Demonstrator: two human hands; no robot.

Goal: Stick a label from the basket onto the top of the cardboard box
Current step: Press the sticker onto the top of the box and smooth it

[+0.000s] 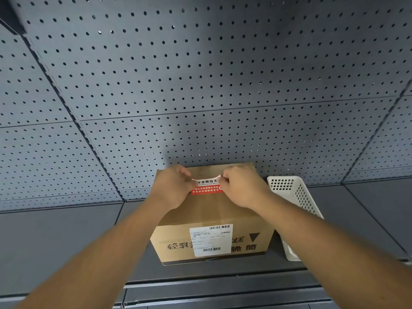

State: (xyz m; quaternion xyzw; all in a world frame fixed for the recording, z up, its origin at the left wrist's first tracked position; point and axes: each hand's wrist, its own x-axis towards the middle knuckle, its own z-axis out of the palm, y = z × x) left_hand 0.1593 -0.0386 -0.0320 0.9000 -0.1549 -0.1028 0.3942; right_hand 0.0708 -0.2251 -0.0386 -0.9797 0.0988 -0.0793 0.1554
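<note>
A: What could go wrong from here?

B: My guess is a crooked or creased label [206,186]. Its upper right corner curls up off the cardboard, so if that end is pressed first, air or a fold could get trapped. A pull from one side alone could also skew it.

A: Who is holding it?

B: Both. The left hand [172,187] pinches the label's left end, fingers closed narrow on it. The right hand [242,186] pinches the right end the same way, at the lifted corner.

A: So where is the label relative to them?

B: Stretched between the two hands, red and white, over the far half of the cardboard box [211,219] top. Its lower red band looks to lie against the cardboard; whether it has stuck, I cannot tell.

A: And the box?

B: On the grey shelf [66,237], its far side close to the perforated back panel [200,74]. A white shipping sticker [210,240] is on its near face.

A: The basket?

B: The white basket [296,197] sits just beside the box's right side, near the right forearm. An elbow drifting right could nudge it. What it holds is hidden from here
</note>
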